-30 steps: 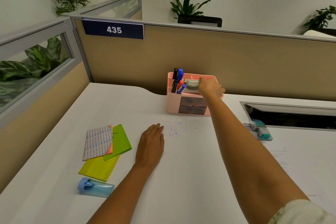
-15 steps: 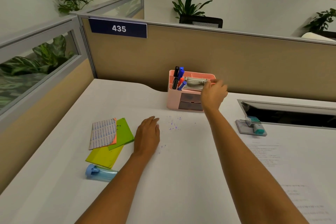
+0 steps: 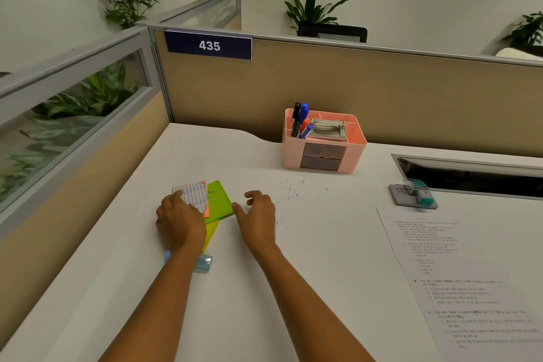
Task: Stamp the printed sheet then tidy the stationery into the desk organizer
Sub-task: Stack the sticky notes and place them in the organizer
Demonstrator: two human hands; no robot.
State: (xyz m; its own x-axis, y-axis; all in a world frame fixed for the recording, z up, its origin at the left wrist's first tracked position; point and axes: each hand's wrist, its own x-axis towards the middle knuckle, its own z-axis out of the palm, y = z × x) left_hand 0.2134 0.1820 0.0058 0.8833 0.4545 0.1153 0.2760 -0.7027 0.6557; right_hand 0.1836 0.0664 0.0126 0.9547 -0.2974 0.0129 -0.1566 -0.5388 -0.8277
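Several flat, rectangular paper pads [image 3: 219,200] lie partly under left hand [image 3: 180,225].

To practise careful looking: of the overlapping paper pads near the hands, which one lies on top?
The white pad with blue print, partly covered by the left hand. The green pad and yellow pad lie beneath it, showing only at its right side.

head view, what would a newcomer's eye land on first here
The pink desk organizer stands out at the back of the white desk, with markers sticking up from it. Nearer, the left hand rests on bright green note pads, the right hand open beside them.
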